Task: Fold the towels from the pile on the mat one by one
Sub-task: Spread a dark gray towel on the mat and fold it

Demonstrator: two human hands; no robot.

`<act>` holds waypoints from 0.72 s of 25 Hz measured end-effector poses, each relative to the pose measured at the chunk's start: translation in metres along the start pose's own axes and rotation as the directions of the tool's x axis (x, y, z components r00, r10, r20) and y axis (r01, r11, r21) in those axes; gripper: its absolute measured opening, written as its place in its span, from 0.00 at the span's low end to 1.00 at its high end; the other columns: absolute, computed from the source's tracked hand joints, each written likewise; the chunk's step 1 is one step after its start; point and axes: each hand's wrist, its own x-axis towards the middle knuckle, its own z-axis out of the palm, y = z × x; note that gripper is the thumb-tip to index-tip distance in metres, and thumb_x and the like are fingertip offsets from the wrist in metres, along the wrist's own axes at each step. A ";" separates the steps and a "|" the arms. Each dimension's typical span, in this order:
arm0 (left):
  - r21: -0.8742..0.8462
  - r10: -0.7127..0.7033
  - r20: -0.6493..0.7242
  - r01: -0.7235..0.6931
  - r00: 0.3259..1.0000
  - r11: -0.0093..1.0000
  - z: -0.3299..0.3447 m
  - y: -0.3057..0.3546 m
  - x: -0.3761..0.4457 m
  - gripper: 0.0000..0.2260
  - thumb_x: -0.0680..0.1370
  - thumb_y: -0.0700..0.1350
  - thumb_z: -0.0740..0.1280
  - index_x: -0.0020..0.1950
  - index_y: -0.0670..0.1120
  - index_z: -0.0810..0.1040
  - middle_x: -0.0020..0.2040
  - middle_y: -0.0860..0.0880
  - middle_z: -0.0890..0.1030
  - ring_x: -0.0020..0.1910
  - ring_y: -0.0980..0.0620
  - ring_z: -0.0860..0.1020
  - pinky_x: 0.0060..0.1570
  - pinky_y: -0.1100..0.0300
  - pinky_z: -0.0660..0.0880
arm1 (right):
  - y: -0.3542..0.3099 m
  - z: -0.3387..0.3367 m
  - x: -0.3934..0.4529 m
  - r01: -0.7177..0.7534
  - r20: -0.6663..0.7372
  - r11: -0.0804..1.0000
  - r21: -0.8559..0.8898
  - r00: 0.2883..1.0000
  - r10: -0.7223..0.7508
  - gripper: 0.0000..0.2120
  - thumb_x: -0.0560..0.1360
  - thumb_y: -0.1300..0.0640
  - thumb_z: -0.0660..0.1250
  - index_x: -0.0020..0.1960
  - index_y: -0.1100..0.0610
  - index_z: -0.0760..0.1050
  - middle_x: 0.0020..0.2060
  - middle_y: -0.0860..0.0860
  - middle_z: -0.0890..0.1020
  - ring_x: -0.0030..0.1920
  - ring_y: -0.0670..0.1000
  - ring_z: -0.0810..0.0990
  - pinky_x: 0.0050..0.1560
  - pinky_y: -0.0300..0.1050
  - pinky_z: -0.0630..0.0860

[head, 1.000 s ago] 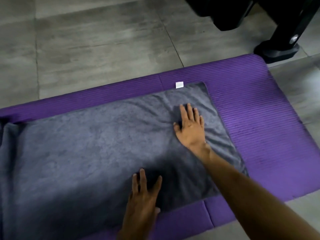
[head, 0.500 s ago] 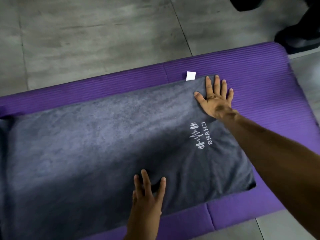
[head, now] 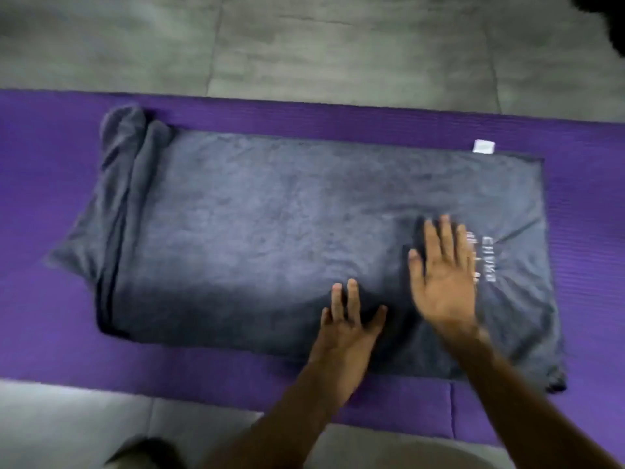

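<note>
Grey terry cloth, the towel (head: 270,231), lay spread lengthwise across the purple mat (head: 50,184), which in turn lay on a grey tiled floor (head: 338,38). Your left hand (head: 345,330) rested flat near the towel's near edge, fingers straight and slightly spread, gripping nothing. Your right hand (head: 443,275) lay just beside it, palm down with the fingers extended over the cloth; it was blurred, so whether it pressed the pile or skimmed above it could not be told, but it held nothing. White lettering (head: 488,258) showed just beyond that hand, and a small white label (head: 483,146) stood out at the far right corner. The towel's left end (head: 118,184) was bunched into soft ridges, and its near right corner (head: 554,384) curled under.

Judged from these creases, the cloth was limp, light and compliant: it would drape and sag wherever you left it unsupported, and its nap would cling to the ribbed mat rather than slide. You would have done best to pinch it at two corners of one short end, the label corner being a ready landmark, and to flatten the rumpled left end before carrying any fold across.
</note>
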 end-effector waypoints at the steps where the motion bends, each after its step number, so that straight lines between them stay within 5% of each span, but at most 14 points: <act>1: -0.111 -0.044 -0.033 0.040 0.999 0.993 -0.003 -0.003 -0.004 0.30 0.70 0.48 0.68 0.73 0.52 0.70 0.74 0.32 0.63 0.71 0.31 0.65 0.59 0.43 0.76 | -0.029 0.016 -0.018 0.061 0.037 0.996 0.063 0.997 -0.064 0.27 0.80 0.46 0.52 0.74 0.59 0.66 0.75 0.60 0.65 0.75 0.64 0.62 0.74 0.59 0.58; 3: -0.373 0.057 0.001 -0.052 0.998 0.926 -0.003 -0.027 -0.013 0.31 0.74 0.41 0.67 0.76 0.45 0.63 0.78 0.39 0.55 0.77 0.40 0.53 0.72 0.47 0.63 | -0.069 0.035 -0.031 0.130 0.148 0.978 0.163 0.977 -0.155 0.26 0.81 0.45 0.49 0.71 0.57 0.72 0.73 0.57 0.69 0.74 0.60 0.65 0.72 0.55 0.62; 5: -0.615 0.164 -0.036 -0.152 0.986 0.774 -0.012 -0.084 -0.034 0.25 0.73 0.40 0.69 0.70 0.44 0.73 0.73 0.44 0.69 0.72 0.49 0.65 0.70 0.58 0.65 | -0.100 0.043 -0.017 0.271 0.211 0.942 0.195 0.927 -0.310 0.29 0.83 0.42 0.45 0.68 0.56 0.76 0.70 0.54 0.73 0.72 0.59 0.69 0.72 0.53 0.65; 7: -0.816 -0.126 -0.074 0.012 0.989 0.579 -0.021 -0.152 -0.062 0.19 0.71 0.43 0.68 0.62 0.43 0.80 0.58 0.47 0.81 0.57 0.56 0.78 0.58 0.63 0.73 | -0.125 0.049 0.006 0.445 0.237 0.880 0.165 0.848 -0.474 0.28 0.83 0.43 0.46 0.65 0.57 0.78 0.66 0.55 0.77 0.67 0.60 0.75 0.69 0.52 0.67; 8: -0.865 -0.370 -0.111 0.093 0.922 0.493 -0.023 -0.190 -0.076 0.17 0.70 0.44 0.66 0.58 0.43 0.81 0.51 0.47 0.83 0.49 0.57 0.80 0.54 0.61 0.76 | -0.142 0.053 0.016 0.507 0.249 0.848 0.154 0.811 -0.529 0.25 0.81 0.46 0.49 0.63 0.58 0.79 0.64 0.56 0.79 0.65 0.59 0.77 0.67 0.51 0.71; 10: -0.865 -0.804 -0.152 0.316 0.575 0.390 -0.023 -0.262 -0.104 0.19 0.69 0.46 0.64 0.59 0.44 0.78 0.47 0.44 0.82 0.46 0.49 0.81 0.53 0.52 0.77 | -0.182 0.061 0.036 0.585 0.255 0.797 0.150 0.756 -0.603 0.23 0.77 0.50 0.54 0.61 0.57 0.80 0.63 0.56 0.80 0.60 0.59 0.80 0.62 0.52 0.76; 13: -0.799 -0.991 -0.001 0.595 0.135 0.082 -0.019 -0.345 -0.126 0.27 0.74 0.52 0.70 0.67 0.42 0.68 0.59 0.36 0.74 0.58 0.34 0.74 0.60 0.47 0.71 | -0.248 0.073 0.067 0.653 0.364 0.737 0.172 0.653 -0.664 0.20 0.76 0.54 0.60 0.67 0.55 0.76 0.71 0.56 0.71 0.66 0.59 0.75 0.66 0.50 0.71; 15: -0.805 -0.979 0.203 0.567 -0.016 -0.176 -0.015 -0.380 -0.124 0.30 0.69 0.60 0.74 0.63 0.44 0.72 0.61 0.39 0.74 0.62 0.36 0.73 0.63 0.47 0.71 | -0.289 0.083 0.090 0.651 0.498 0.739 0.175 0.589 -0.637 0.24 0.78 0.55 0.64 0.73 0.53 0.69 0.77 0.53 0.62 0.71 0.59 0.67 0.71 0.48 0.64; 18: -0.928 -0.955 0.284 0.225 -0.083 -0.296 -0.014 -0.401 -0.121 0.13 0.68 0.55 0.75 0.39 0.48 0.75 0.43 0.47 0.80 0.46 0.46 0.80 0.51 0.52 0.78 | -0.327 0.104 0.109 0.674 0.567 0.738 0.000 0.608 -0.555 0.21 0.77 0.51 0.65 0.70 0.50 0.70 0.74 0.50 0.64 0.68 0.59 0.68 0.67 0.51 0.68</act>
